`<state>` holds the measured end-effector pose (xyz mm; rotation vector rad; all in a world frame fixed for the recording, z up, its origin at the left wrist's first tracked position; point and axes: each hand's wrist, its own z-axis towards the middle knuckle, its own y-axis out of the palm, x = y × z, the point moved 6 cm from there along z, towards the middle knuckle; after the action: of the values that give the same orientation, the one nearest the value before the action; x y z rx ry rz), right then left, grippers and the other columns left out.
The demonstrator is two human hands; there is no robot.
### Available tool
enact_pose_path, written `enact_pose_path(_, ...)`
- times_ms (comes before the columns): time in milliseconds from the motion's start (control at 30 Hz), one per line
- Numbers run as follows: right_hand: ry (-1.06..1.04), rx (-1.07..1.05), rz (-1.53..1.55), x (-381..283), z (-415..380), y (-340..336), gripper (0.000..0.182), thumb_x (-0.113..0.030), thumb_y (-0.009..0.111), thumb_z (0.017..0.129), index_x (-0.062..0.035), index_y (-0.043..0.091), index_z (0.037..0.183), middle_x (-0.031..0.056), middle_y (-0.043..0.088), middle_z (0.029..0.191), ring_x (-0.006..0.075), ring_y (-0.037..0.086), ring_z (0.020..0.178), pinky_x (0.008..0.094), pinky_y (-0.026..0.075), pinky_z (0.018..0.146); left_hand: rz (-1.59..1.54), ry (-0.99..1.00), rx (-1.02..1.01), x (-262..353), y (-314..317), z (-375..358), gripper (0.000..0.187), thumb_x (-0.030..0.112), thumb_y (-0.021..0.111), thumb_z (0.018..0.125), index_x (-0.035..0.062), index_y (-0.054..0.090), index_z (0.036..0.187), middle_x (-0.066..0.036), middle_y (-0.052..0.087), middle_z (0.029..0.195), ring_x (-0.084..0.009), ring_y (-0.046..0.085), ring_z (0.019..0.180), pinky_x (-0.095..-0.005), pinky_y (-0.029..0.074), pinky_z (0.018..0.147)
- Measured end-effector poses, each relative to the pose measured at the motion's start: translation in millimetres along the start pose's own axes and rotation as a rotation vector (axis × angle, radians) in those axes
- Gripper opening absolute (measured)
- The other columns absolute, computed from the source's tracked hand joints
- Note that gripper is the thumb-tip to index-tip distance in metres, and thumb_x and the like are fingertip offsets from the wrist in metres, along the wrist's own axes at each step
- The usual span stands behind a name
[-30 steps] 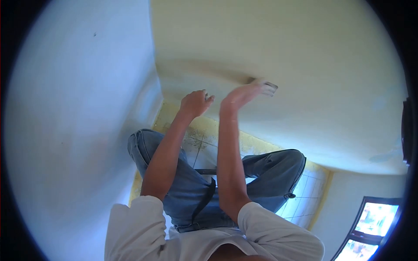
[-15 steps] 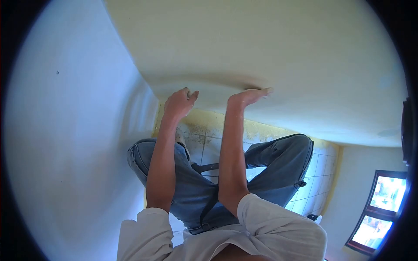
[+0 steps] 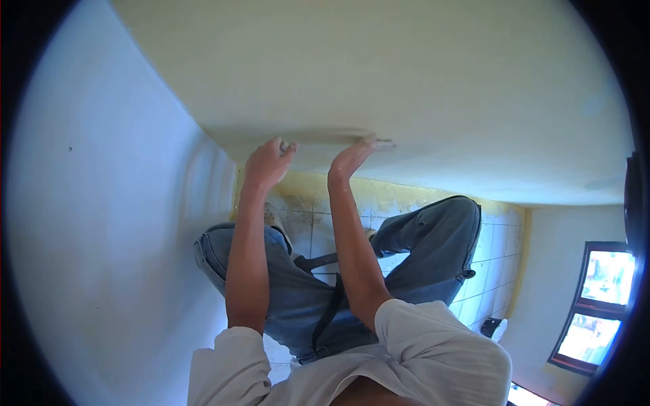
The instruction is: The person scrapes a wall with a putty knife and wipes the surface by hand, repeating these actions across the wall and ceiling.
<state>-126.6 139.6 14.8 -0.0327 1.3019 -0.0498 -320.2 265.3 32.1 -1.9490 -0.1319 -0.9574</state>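
Observation:
In front of a pale cream wall [image 3: 379, 61], my left hand [image 3: 269, 164] is curled closed, with a small greyish patch between thumb and fingers that I cannot make out. To its right, my right hand [image 3: 352, 156] is bent back at the wrist, palm toward the same wall, fingers stretched out to the right. Those fingertips look whitish and lie right at the wall surface. Shadows from both hands fall on the wall just above them.
A bluish-white side wall [image 3: 88, 223] meets the cream wall at a corner on the left. Below are my bent knees in jeans [image 3: 433, 243] over a tiled floor [image 3: 497, 250]. A dark-framed window [image 3: 602, 308] and a small black-and-white object [image 3: 494, 329] are at right.
My right hand has shifted left in view, closer to my left hand, and its fingers tilt differently. My left hand stays closed and has moved slightly left. The view has shifted a little.

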Motion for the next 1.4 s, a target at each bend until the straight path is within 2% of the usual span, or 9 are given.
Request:
enact_pose_path(133, 0.444, -0.022, 0.473, -16, 3, 21, 0.09, -0.053, 0.035, 0.114, 0.0024, -0.012, 0.167, 0.0223, -0.012, 0.177, 0.0334, -0.008, 0.165, 0.0455, 0.001, 0.132, 0.024, -0.033, 0.0, -5, 1, -4, 0.06, 0.056, 0.056, 0.103, -0.001, 0.07, 0.113, -0.023, 0.076, 0.102, -0.0425, 0.072, 0.103, -0.0504, 0.054, 0.093)
enact_pose_path(367, -0.677, -0.231, -0.12, -114, -13, 31, 0.083, -0.042, 0.036, 0.115, 0.0075, -0.006, 0.166, 0.0307, -0.014, 0.174, 0.0442, -0.009, 0.163, 0.0483, 0.0, 0.131, 0.026, -0.051, -0.046, -4, 3, -4, 0.059, 0.056, 0.055, 0.103, -0.0003, 0.072, 0.109, -0.023, 0.077, 0.106, -0.0408, 0.072, 0.107, -0.0502, 0.053, 0.094)
enact_pose_path(467, -0.448, -0.184, -0.03, -62, -13, 18, 0.077, -0.038, 0.033, 0.115, 0.0058, -0.004, 0.167, 0.0311, -0.013, 0.174, 0.0465, -0.01, 0.162, 0.0563, -0.003, 0.13, 0.002, -0.046, -0.034, 3, 0, -6, 0.059, 0.057, 0.055, 0.103, 0.0002, 0.072, 0.109, -0.023, 0.077, 0.106, -0.0411, 0.072, 0.107, -0.0504, 0.054, 0.094)
enact_pose_path(667, 0.212, -0.131, 0.355, -8, -30, 38, 0.076, -0.035, 0.033, 0.116, 0.008, -0.006, 0.166, 0.0302, -0.011, 0.175, 0.0409, -0.009, 0.164, 0.0474, 0.001, 0.132, 0.038, -0.053, -0.074, -1, 1, 0, 0.065, 0.059, 0.055, 0.103, -0.0012, 0.07, 0.122, -0.025, 0.075, 0.109, -0.0431, 0.071, 0.107, -0.0494, 0.052, 0.097)
enact_pose_path(767, -0.001, -0.334, 0.02, -53, -58, 50, 0.078, -0.032, 0.037, 0.115, 0.0087, -0.005, 0.166, 0.0337, -0.01, 0.173, 0.0437, -0.009, 0.163, 0.0516, 0.003, 0.131, 0.081, -0.049, -0.064, -14, 9, 5, 0.064, 0.059, 0.055, 0.103, 0.0007, 0.07, 0.125, -0.023, 0.075, 0.112, -0.0432, 0.07, 0.109, -0.0506, 0.051, 0.098)
enact_pose_path(867, -0.698, -0.314, -0.133, -104, -58, 42, 0.08, -0.032, 0.041, 0.113, 0.0085, -0.004, 0.166, 0.037, -0.009, 0.172, 0.0473, -0.009, 0.162, 0.0557, 0.002, 0.13, 0.061, 0.017, -0.042, -27, 16, 10, 0.067, 0.061, 0.055, 0.102, 0.0007, 0.069, 0.127, -0.025, 0.075, 0.114, -0.0431, 0.07, 0.112, -0.0515, 0.05, 0.1)
enact_pose_path(1233, -0.021, -0.311, 0.043, -32, -61, 47, 0.082, -0.035, 0.042, 0.112, 0.0104, 0.0, 0.166, 0.0364, -0.008, 0.172, 0.0482, -0.009, 0.162, 0.0585, -0.003, 0.13, 0.074, 0.023, 0.005, -13, 6, 7, 0.055, 0.055, 0.055, 0.102, 0.0033, 0.071, 0.113, -0.023, 0.076, 0.109, -0.0447, 0.07, 0.108, -0.0524, 0.053, 0.096)
enact_pose_path(1333, -0.71, -0.448, -0.099, -95, -73, 46, 0.089, -0.034, 0.053, 0.106, 0.0128, 0.005, 0.165, 0.0399, -0.003, 0.171, 0.0498, -0.006, 0.162, 0.0597, 0.0, 0.13, 0.069, 0.03, -0.03, -26, 20, 12, 0.054, 0.054, 0.056, 0.102, 0.0035, 0.072, 0.111, -0.022, 0.076, 0.107, -0.0445, 0.07, 0.106, -0.0518, 0.053, 0.094)
enact_pose_path(1400, -0.795, -0.575, -0.268, -87, -61, 48, 0.092, -0.032, 0.061, 0.1, 0.0129, 0.013, 0.164, 0.0394, 0.006, 0.171, 0.0521, 0.002, 0.161, 0.0605, 0.004, 0.13, 0.052, 0.012, -0.042, -26, 14, 14, 0.054, 0.054, 0.056, 0.101, 0.0033, 0.072, 0.109, -0.022, 0.076, 0.106, -0.0443, 0.07, 0.106, -0.0516, 0.053, 0.094)
